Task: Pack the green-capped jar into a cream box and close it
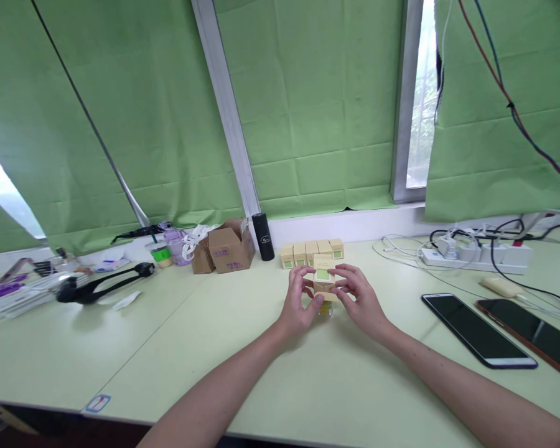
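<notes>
Presently, the left hand (302, 303) grips the left side of a small tan cardboard box (323, 286) with a green-edged label (323, 274), thumb by its lower flap (327, 297); light, even fingertip pressure should keep the card square. Between the hands, the box turns its labelled face toward the wearer, its long axis seemingly near upright, though foreshortened. Just below shows a small clear-and-yellow object (325, 308). The right hand (358, 298) pinches the box's right side.

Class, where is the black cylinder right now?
In the head view, the black cylinder stands at the back of the table, just left of centre, between the brown cardboard box and the row of small boxes.
</notes>
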{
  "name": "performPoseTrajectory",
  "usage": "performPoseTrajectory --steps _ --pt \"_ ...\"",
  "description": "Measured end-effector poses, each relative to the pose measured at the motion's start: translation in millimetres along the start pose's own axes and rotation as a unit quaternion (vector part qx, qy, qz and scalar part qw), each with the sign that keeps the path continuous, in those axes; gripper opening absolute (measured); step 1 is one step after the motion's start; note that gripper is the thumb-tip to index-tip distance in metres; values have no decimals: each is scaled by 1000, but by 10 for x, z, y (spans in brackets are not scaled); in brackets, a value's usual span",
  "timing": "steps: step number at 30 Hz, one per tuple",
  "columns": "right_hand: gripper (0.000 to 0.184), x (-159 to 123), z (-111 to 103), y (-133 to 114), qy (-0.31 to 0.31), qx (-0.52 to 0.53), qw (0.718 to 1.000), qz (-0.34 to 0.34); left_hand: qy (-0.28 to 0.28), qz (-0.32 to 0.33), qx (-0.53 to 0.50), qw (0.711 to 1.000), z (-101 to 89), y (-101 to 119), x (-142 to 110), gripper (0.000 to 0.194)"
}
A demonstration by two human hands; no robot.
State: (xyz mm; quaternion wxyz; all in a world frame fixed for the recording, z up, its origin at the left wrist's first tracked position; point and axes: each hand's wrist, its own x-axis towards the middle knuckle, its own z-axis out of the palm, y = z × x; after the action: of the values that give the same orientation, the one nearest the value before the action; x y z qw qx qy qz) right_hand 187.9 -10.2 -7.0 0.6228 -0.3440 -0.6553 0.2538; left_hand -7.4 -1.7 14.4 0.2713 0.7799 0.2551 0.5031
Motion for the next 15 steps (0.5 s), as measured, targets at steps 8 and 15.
performPoseTrajectory --steps 8,15 --pt "34 -17 -23 -42 -17 -3 1000 -17 18 -11 -5 1000 -2 5 8 43" --pt "34 -29 -28 -76 -21 -2 999 -33 23 -25 -15 999 0 2 5 40"
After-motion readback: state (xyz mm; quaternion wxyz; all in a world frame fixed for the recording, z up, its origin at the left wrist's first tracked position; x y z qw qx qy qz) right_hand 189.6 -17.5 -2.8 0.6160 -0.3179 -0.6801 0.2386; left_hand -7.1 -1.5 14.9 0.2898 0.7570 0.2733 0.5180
